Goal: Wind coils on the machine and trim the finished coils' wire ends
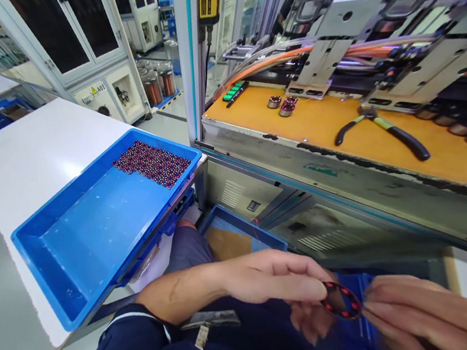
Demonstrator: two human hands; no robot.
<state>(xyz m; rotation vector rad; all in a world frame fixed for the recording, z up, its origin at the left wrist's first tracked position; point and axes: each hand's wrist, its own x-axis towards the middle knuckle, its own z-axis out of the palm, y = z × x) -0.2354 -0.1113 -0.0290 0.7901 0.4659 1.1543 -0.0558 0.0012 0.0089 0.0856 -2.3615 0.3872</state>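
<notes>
A small black ring-shaped part with red spots (340,300) is tilted in front of my body. My left hand (278,283) grips its left rim between thumb and fingers. At the opposite rim is my right hand (428,307), its fingers pressed together and blurred by motion. Whether those fingertips pinch the rim or something thin beside it, I cannot tell. To the left, a blue tray (94,254) holds many small dark parts with red dots (153,163), packed together at its far right end.
The tray stands on a white table (38,145). On the machine's orange work surface (315,114) lie pliers (384,125), a black pen (237,94) and a few small round parts (287,107). Metal fixtures and orange hoses rise behind. A blue bin (239,225) sits below the machine edge.
</notes>
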